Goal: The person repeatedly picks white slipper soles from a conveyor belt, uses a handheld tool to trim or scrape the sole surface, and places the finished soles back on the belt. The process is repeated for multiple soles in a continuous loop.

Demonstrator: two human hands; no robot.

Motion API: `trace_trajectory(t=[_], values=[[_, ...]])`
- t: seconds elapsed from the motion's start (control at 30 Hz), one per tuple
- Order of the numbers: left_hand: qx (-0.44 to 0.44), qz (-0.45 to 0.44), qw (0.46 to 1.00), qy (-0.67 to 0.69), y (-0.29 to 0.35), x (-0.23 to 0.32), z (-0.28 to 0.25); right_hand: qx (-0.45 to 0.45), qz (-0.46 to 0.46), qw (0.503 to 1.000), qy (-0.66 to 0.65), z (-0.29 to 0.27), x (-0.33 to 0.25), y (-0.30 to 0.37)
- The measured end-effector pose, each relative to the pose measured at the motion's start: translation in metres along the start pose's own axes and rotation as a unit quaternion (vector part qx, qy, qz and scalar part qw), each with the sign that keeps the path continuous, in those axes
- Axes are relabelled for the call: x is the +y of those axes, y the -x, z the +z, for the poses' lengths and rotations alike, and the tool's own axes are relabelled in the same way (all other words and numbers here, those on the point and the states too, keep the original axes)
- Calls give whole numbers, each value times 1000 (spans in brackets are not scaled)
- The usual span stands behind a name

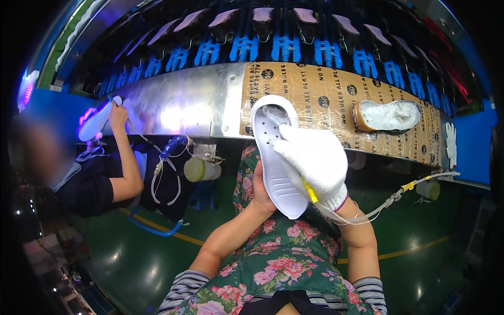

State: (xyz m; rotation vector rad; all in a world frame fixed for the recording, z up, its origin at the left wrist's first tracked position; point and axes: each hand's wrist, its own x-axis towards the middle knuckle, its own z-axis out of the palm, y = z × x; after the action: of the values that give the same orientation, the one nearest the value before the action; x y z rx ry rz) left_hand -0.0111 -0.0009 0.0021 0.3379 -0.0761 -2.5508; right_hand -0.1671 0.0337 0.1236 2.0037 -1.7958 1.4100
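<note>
Head view, centre of the frame: a white perforated shoe sole (275,157) stands tilted on end, its toe overlapping the near edge of the bench (199,105). The bare left hand (259,193) clasps it from behind, grip clenched around the sole's lower left rim. The gloved right hand (315,160) lies across the sole's right edge, its grip closed on a yellow-tipped applicator (310,190) whose thin hose (388,202) trails right toward a small pot (429,189). Above, on the bench's brown printed cardboard (325,100), a tan-rimmed sole (387,115) lies well apart to the upper right. Open cardboard lies between the two soles. At left, a co-worker's hand (118,115) holds another white sole (97,122) at the bench's edge. Blue racks of lasts (286,47) run along the top.
</note>
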Motion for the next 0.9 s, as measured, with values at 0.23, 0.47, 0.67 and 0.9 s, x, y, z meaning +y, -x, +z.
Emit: trace_trajectory(t=[0.23,0.47,0.67,0.9], values=[[50,-29,998,-12,-2,8,-43,-37,-21,991,-126,9,-12,12],[9,12,1000,6,-11,12,-24,14,-15,996,-92,20,-15,12],[-58,101,992,-52,-27,21,-26,21,38,975,-216,14,-1,21],[-115,39,990,76,-37,28,-25,-15,8,975,-222,36,-11,35]])
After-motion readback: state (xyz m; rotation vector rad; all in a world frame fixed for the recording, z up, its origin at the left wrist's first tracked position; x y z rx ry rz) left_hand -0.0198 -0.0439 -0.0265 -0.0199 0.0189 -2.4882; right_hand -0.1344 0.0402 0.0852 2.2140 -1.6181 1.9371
